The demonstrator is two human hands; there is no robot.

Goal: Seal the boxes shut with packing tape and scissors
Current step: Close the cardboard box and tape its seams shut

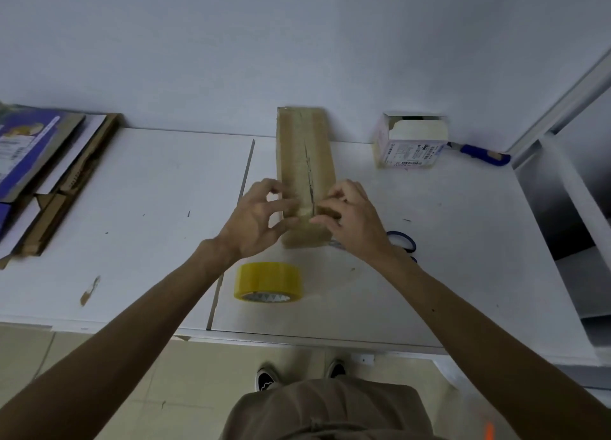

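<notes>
A long narrow brown cardboard box (pixel 304 155) lies on the white table (pixel 132 241), running away from me toward the wall, with shiny tape along its top. My left hand (pixel 258 218) is at the box's near left side, thumb and fingers pressing on the near end. My right hand (pixel 350 214) is at the near right side, its curled fingertips pinching or pressing the tape there. A yellow tape roll (pixel 268 281) stands on the table just in front of the box. Blue-handled scissors (pixel 403 239) lie right of the box, partly hidden behind my right wrist.
A small white box (pixel 408 145) with an open top stands at the back right, a blue-handled knife (pixel 479 153) beside it. Flattened cardboard and blue printed packaging (pixel 39 171) are stacked at the left. A white shelf unit (pixel 568 208) borders the table's right side.
</notes>
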